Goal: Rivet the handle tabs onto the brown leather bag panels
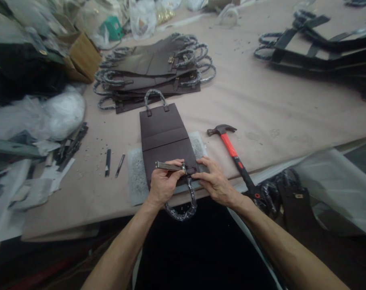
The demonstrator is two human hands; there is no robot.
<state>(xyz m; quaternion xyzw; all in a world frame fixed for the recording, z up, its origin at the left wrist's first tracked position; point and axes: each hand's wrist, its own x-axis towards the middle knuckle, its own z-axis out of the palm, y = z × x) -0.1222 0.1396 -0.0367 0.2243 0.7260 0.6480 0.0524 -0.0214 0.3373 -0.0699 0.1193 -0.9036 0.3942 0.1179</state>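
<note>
A dark brown leather bag panel (165,125) lies flat over a pale speckled slab (136,173) at the table's front edge. Plastic-wrapped handles stand out from both its ends; the near handle (180,215) hangs over the edge. My left hand (165,183) is closed on a metal rod-like tool (167,165), whose end meets the panel beside the near handle's base. On the right, my right hand (213,179) pinches the panel's edge at that same handle base, thumb and forefinger nearly together. What lies between its fingertips is too small to make out.
A claw hammer (229,145) with a red and black handle lies to the right. Two thin tools (107,162) lie left of the slab. Behind are stacked bag panels (140,60), with more at the back right (310,48). Plastic bags and a cardboard box (83,56) crowd the left.
</note>
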